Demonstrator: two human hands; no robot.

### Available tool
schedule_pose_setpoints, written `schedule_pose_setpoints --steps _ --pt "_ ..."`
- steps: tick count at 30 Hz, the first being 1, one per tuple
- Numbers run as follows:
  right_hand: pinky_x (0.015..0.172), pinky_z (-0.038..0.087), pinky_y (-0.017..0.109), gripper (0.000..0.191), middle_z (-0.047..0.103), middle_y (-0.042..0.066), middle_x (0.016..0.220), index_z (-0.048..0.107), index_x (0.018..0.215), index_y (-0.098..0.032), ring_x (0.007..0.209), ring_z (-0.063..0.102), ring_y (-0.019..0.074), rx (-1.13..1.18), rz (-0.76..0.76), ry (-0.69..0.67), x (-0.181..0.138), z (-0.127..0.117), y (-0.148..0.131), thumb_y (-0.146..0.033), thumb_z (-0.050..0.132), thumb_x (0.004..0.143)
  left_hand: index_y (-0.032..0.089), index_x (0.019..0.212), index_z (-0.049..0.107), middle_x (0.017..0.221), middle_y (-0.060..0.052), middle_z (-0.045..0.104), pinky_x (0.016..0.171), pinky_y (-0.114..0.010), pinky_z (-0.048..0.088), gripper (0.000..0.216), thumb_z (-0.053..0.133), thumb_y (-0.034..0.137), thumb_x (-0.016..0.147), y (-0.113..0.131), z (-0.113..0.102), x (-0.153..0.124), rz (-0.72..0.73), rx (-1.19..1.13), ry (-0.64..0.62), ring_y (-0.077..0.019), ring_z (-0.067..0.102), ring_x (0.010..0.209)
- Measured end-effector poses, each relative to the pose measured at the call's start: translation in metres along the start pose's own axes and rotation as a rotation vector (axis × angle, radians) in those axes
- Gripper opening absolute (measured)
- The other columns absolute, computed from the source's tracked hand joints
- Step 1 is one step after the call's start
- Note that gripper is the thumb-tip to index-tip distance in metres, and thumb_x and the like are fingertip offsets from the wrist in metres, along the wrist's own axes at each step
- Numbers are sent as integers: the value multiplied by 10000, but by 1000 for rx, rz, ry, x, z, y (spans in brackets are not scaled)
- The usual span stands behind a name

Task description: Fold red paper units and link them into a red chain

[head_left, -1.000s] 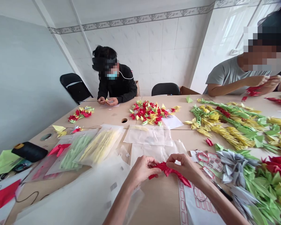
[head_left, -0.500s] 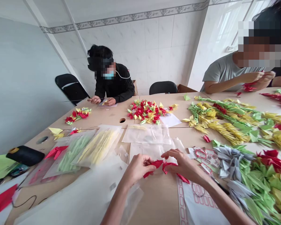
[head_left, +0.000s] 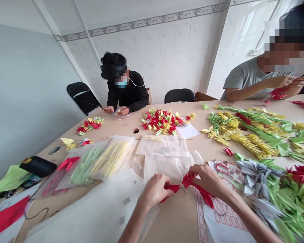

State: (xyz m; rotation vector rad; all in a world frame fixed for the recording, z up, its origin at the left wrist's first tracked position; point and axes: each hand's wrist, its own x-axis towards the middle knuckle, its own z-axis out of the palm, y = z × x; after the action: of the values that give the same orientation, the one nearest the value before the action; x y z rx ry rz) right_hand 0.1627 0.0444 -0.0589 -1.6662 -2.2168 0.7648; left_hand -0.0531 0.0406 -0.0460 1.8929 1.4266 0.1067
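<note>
Low over the table's front, my left hand [head_left: 153,190] pinches a red folded paper piece [head_left: 174,188] between thumb and fingers. My right hand [head_left: 208,179] is closed on more red folded paper pieces [head_left: 207,198], which hang down below its palm. A short dark thread [head_left: 183,190] shows in the narrow gap between the two hands' red pieces. Below my right hand, a thin dark loop lies over a white bag with red printed outlines [head_left: 226,219]. My fingertips partly hide the folds they grip.
Clear bags of yellow strips [head_left: 114,155] and green strips [head_left: 87,165] lie left, near a black thread spool [head_left: 38,167]. Mixed folded pieces [head_left: 164,121] are heaped mid-table. Grey and green bundles [head_left: 258,177] crowd the right. Two co-workers sit across the table.
My hands have moved apart slightly, opening a gap between the red pieces where thread shows. My right hand has lifted its red pieces a little. The camera view has shifted slightly left.
</note>
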Motion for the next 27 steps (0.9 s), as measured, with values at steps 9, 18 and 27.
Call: schedule_pose_setpoints --steps 9,18,27 --pt "657 413 277 143 700 43 773 694 770 -204 720 618 201 66 39 34 -1 -5 0 -264 572 726 183 975 637 935 -71 667 789 -295 404 328 667 234 652 12 10 2 9 -13 138 -254 535 1007" --pt "629 423 258 119 678 36 741 669 757 -187 687 598 174 197 -45 31 -5 -3 -6 -226 558 742 165 816 700 810 -43 709 674 -254 413 166 585 216 708 20 29 16 87 -252 133 -189 615 758" --pt "666 403 263 159 658 38 797 671 818 -201 720 594 169 26 -15 -5 -5 -18 4 -139 545 742 149 795 714 753 -20 707 624 -223 391 183 570 204 696 18 22 14 82 -310 157 -174 595 704"
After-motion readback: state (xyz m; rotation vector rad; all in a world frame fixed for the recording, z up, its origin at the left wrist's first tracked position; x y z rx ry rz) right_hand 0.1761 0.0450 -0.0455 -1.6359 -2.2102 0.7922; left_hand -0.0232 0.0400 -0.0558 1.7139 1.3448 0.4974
